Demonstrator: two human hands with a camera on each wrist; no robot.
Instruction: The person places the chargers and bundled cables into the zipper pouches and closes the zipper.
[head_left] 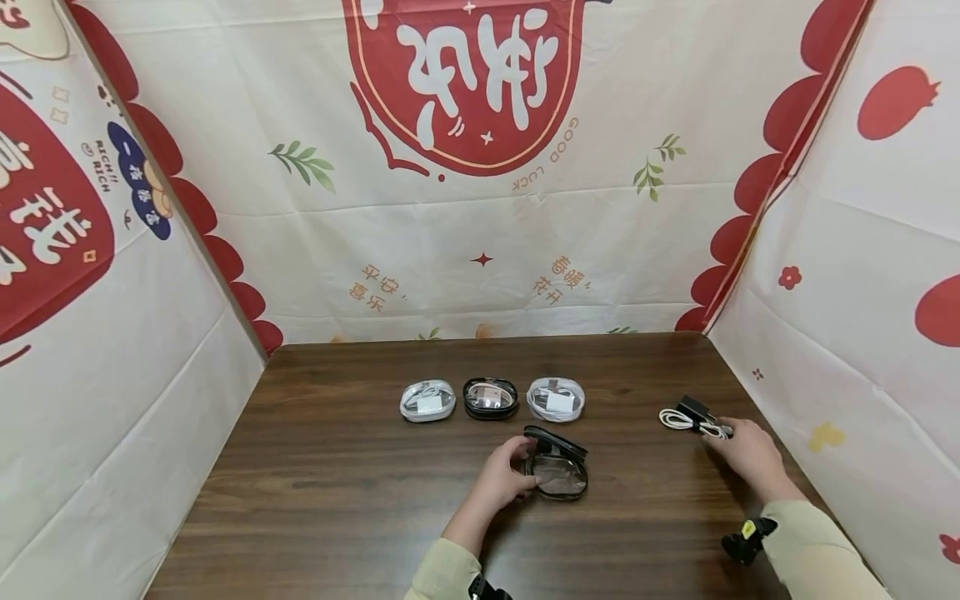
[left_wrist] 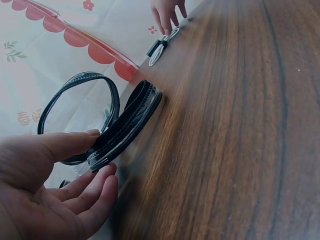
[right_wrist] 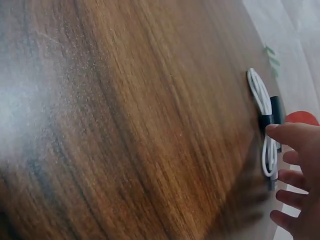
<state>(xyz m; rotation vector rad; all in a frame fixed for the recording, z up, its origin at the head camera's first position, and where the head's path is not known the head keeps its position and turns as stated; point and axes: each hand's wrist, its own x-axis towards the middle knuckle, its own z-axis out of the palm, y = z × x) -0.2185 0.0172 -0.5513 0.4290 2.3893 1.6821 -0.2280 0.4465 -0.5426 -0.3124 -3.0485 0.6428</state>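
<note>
My left hand (head_left: pixel 501 479) pinches a small oval case (head_left: pixel 564 478) with clear walls and black trim, its lid raised. In the left wrist view, the thumb of that hand (left_wrist: pixel 60 180) lies on the case's black band (left_wrist: pixel 122 132), fingers beneath. On the right, a white cable (head_left: pixel 678 420) lies coiled under a black strap, beside a black adapter (head_left: pixel 695 407). My right hand (head_left: pixel 750 458) is at the near end of this bundle. The right wrist view shows its thumb at the strap (right_wrist: pixel 266 121) and its other fingers spread.
Three closed oval cases stand in a row behind the open one: a white-trimmed one (head_left: pixel 427 402), a black-trimmed one (head_left: pixel 491 398) and another white-trimmed one (head_left: pixel 556 400). Printed cloth walls (head_left: pixel 480 233) border the brown wooden table (head_left: pixel 330 467) at the back and both sides.
</note>
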